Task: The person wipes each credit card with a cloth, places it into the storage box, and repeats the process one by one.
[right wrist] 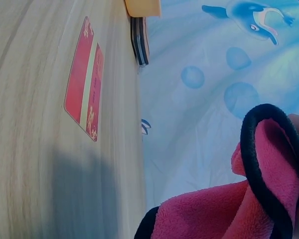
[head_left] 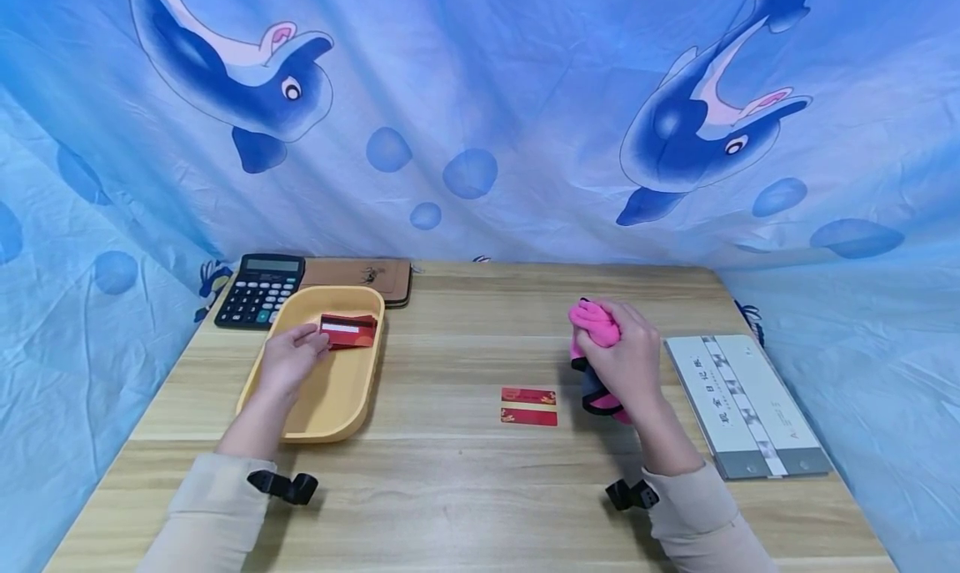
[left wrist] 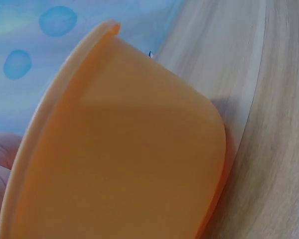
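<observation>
Over the yellow tray (head_left: 352, 419), my left hand (head_left: 291, 360) pinches the left edge of a red card (head_left: 360, 336) with a black stripe and white strip. More red card edges show beneath it. In the left wrist view the tray's outer wall (left wrist: 139, 139) hides most of that hand. My right hand (head_left: 630, 356) grips a bunched pink cloth (head_left: 595, 323) with black edging, its lower folds hanging under the fist. To the left of the cloth, another red card (head_left: 528, 417) with a gold band lies flat on the table; it also shows in the right wrist view.
A black calculator (head_left: 258, 294) and a brown notebook or wallet (head_left: 382, 278) lie behind the tray. At the right, a pale boxed account book (head_left: 757, 406) lies near the table edge. A blue dolphin-print curtain (head_left: 480, 98) hangs behind the wooden table (head_left: 450, 490).
</observation>
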Tool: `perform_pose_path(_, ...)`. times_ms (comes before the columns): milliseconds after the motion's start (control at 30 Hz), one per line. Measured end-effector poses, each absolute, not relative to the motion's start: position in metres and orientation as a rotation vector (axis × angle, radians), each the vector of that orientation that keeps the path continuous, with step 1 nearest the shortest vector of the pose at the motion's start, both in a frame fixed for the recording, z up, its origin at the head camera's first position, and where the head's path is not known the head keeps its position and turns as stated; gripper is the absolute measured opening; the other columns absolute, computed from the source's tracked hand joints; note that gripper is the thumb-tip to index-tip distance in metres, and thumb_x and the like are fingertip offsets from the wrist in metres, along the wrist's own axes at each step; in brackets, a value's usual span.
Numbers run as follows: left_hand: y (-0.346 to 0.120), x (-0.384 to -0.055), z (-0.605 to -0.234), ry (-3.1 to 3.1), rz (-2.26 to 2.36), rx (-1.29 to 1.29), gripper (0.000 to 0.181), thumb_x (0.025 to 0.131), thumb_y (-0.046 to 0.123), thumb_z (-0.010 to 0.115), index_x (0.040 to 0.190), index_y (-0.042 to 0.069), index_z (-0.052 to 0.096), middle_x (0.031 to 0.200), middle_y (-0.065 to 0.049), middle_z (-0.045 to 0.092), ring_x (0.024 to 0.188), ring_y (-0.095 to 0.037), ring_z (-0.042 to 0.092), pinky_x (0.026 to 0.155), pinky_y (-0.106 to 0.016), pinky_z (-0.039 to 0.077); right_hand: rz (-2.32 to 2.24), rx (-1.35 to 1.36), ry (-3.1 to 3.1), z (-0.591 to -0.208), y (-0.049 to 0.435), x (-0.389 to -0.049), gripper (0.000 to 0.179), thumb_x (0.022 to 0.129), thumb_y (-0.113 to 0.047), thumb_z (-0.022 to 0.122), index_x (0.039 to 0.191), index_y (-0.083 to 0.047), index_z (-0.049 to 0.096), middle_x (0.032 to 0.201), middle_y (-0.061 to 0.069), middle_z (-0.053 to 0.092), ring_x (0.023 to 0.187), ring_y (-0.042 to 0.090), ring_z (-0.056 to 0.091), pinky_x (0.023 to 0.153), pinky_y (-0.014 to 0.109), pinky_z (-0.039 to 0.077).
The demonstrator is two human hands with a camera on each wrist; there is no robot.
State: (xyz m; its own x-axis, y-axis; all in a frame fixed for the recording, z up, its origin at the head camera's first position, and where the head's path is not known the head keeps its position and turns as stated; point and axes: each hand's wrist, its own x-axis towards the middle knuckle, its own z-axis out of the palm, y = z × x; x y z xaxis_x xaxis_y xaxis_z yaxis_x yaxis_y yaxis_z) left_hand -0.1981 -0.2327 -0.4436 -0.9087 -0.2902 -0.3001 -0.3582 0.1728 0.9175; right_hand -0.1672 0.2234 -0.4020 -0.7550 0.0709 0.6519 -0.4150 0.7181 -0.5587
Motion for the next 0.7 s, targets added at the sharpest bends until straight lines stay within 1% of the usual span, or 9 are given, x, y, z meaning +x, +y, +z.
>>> perform_pose_path(67,-0.234,-0.197,-0.444,2.408,1.811,-0.648,0.058,0.105,0.016,0.054,0.154,-0.006,0.033,0.151,-0.028,0.044,0.131,-0.028,0.053,0.111,-0.040,0.047,0.941,0.265,-2.253,-0.402,0.224,-0.168,0.035,0.077,-0.007,0.082,0.110,0.003,0.072,0.104,0.020,0.073,0.093,0.036,0.069,0.081,0.048,0.059)
perform_pose_path(133,-0.235,-0.197,-0.443,2.435,1.768,-0.640,0.061,0.105,0.021,0.054,0.155,-0.005,0.030,0.155,-0.027,0.038,0.141,-0.034,0.042,0.117,-0.046,0.039,0.941,0.270,-2.249,-0.403,0.224,-0.168,0.035,0.077,-0.006,0.082,0.109,0.003,0.073,0.103,0.020,0.073,0.092,0.036,0.069,0.080,0.049,0.060)
perform_pose_path(233,-0.233,-0.195,-0.440,2.484,1.744,-0.612,0.062,0.106,0.025,0.052,0.156,-0.003,0.029,0.158,-0.025,0.035,0.145,-0.036,0.035,0.120,-0.049,0.034,0.937,0.273,-2.246,-0.403,0.226,-0.168,0.034,0.077,-0.005,0.081,0.109,0.003,0.073,0.103,0.019,0.073,0.091,0.035,0.070,0.079,0.050,0.060)
perform_pose_path(333,-0.226,-0.191,-0.433,2.571,1.753,-0.568,0.057,0.106,0.026,0.053,0.155,0.000,0.036,0.156,-0.020,0.042,0.143,-0.033,0.041,0.118,-0.047,0.038,0.937,0.275,-2.244,-0.404,0.226,-0.168,0.034,0.076,-0.005,0.081,0.109,0.003,0.073,0.103,0.019,0.073,0.091,0.035,0.070,0.080,0.049,0.060)
perform_pose_path(433,-0.213,-0.187,-0.426,2.706,1.798,-0.447,0.048,0.105,0.023,0.056,0.148,0.001,0.048,0.147,-0.017,0.054,0.135,-0.029,0.052,0.114,-0.041,0.044,0.942,0.274,-2.245,-0.403,0.226,-0.167,0.036,0.076,-0.005,0.082,0.110,0.003,0.073,0.104,0.019,0.073,0.093,0.035,0.069,0.081,0.048,0.059)
perform_pose_path(500,-0.203,-0.184,-0.422,2.779,1.854,-0.302,0.043,0.104,0.019,0.059,0.142,0.000,0.055,0.140,-0.017,0.060,0.129,-0.027,0.057,0.110,-0.034,0.047,0.946,0.270,-2.249,-0.402,0.227,-0.166,0.037,0.076,-0.005,0.083,0.111,0.003,0.073,0.106,0.019,0.073,0.094,0.036,0.069,0.082,0.049,0.059)
perform_pose_path(567,-0.193,-0.181,-0.420,2.856,1.875,-0.141,0.039,0.102,0.019,0.062,0.136,-0.001,0.060,0.134,-0.017,0.064,0.121,-0.020,0.063,0.104,-0.023,0.051,0.948,0.270,-2.250,-0.402,0.226,-0.166,0.038,0.076,-0.005,0.083,0.111,0.003,0.073,0.106,0.020,0.073,0.095,0.036,0.069,0.082,0.049,0.059)
perform_pose_path(633,-0.182,-0.178,-0.417,2.884,1.898,0.019,0.036,0.102,0.017,0.064,0.132,-0.002,0.062,0.129,-0.018,0.067,0.113,-0.016,0.065,0.096,-0.016,0.052,0.947,0.267,-2.253,-0.401,0.226,-0.165,0.038,0.076,-0.005,0.083,0.112,0.003,0.072,0.106,0.020,0.073,0.095,0.036,0.069,0.082,0.050,0.059)
perform_pose_path(700,-0.172,-0.175,-0.415,2.885,1.907,0.151,0.034,0.101,0.017,0.065,0.130,-0.002,0.064,0.124,-0.018,0.069,0.107,-0.014,0.066,0.089,-0.011,0.052,0.943,0.263,-2.258,-0.402,0.225,-0.165,0.037,0.077,-0.006,0.082,0.111,0.003,0.072,0.106,0.020,0.073,0.095,0.036,0.069,0.082,0.051,0.059)
